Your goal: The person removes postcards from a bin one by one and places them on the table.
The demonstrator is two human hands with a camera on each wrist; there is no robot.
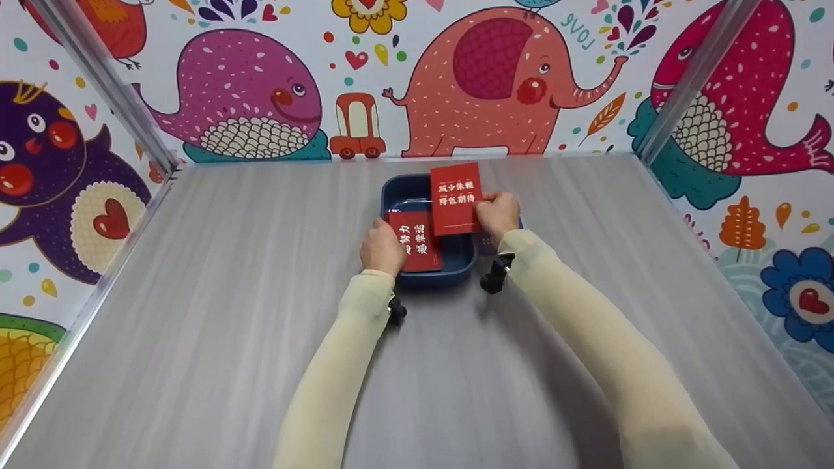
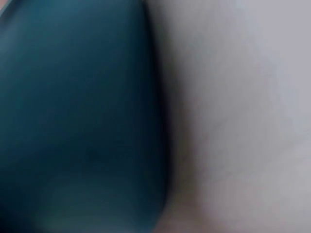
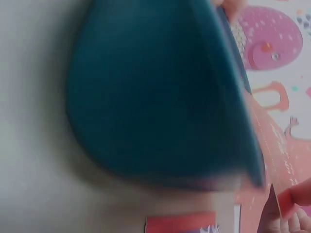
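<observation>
A dark blue rectangular basin [image 1: 427, 280] with rounded corners stands on the table. My left hand [image 1: 382, 249] grips its left rim, with the fingertips partly hidden. Beside that hand, a red card [image 1: 423, 257] with white Chinese characters lies at the left part of the basin. My right hand [image 1: 500, 213] pinches the right edge of another red card [image 1: 456, 202], held upright over the basin's right side. In the right wrist view that hand [image 3: 296, 213] shows at the lower right corner. The left wrist view is blurred and mostly filled by the basin wall [image 2: 73, 107].
To the right of the basin, partly hidden under my right hand, lies a purple item [image 1: 486, 244]. A red and purple piece [image 3: 180, 223] shows at the bottom of the right wrist view. Cartoon-printed walls [image 1: 365, 65] enclose the grey table [image 1: 215, 293] at the back and sides.
</observation>
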